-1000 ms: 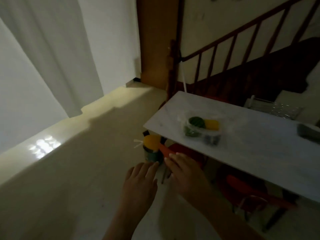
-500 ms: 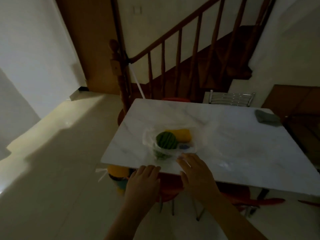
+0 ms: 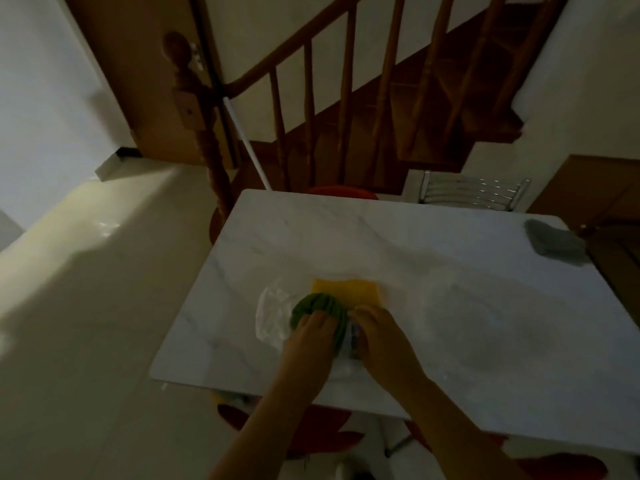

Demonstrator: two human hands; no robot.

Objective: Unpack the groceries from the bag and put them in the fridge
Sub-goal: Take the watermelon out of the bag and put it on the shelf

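Clear bag (image 3: 272,315) near the counter's (image 3: 450,271) front edge is holding a green striped item (image 3: 320,308) and a yellow item (image 3: 346,291). Left hand (image 3: 308,344) fingers are lying straight on the green item; right hand (image 3: 379,336) fingers are curling onto the bag, grip unclear.

clear plastic bag (image 3: 272,315) on table | round green striped melon (image 3: 320,308) | yellow pack (image 3: 346,291) behind

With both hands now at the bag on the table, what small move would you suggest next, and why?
Probably lift the green melon out of the clear bag. The left hand already rests on it, the right hand is at the plastic beside it, and the yellow pack lies behind, untouched.
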